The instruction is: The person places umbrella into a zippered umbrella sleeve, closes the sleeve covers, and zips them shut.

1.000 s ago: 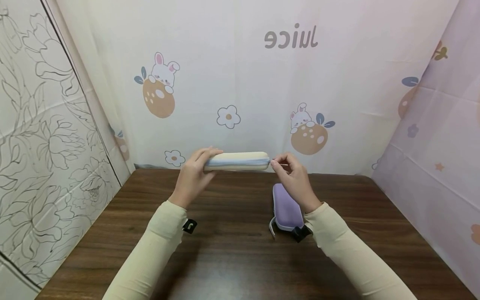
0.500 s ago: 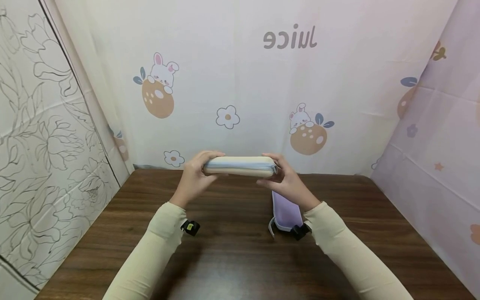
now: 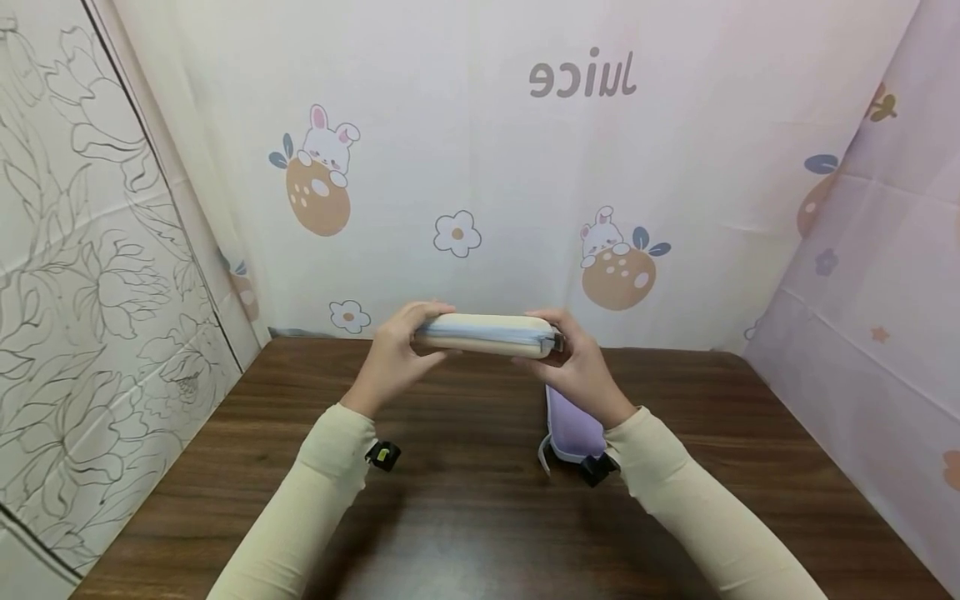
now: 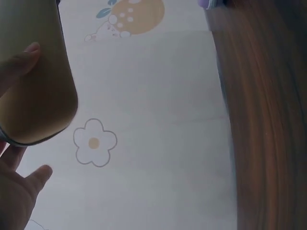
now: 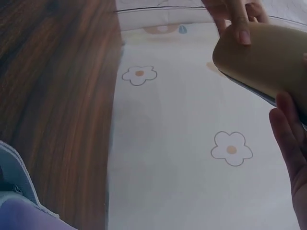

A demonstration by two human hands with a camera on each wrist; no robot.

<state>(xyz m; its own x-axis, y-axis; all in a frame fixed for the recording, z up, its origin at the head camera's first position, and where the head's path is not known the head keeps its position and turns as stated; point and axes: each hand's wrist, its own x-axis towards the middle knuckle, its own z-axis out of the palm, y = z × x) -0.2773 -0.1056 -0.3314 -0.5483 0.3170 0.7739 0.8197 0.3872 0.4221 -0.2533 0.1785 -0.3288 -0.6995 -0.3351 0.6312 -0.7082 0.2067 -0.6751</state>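
Observation:
A cream zippered hard case (image 3: 487,343) with a light blue zipper band is held up above the far part of the table, long side across. My left hand (image 3: 392,350) grips its left end, fingers on top and thumb below. Around the right end, by the zipper pull, curls my right hand (image 3: 579,367). The zipper looks closed along the side facing me. In the left wrist view the case (image 4: 43,100) shows a smooth rounded end. The right wrist view shows fingertips on the case (image 5: 264,57) from both sides.
A lavender case (image 3: 573,427) with a pale wrist strap lies on the dark wooden table (image 3: 450,500), partly hidden by my right hand and wrist. Behind the table hangs a printed curtain (image 3: 480,167) with rabbits and flowers.
My right hand has gone from pinching at the zipper end to gripping the case's right end. The case has come slightly lower, and its right end now tips down a little.

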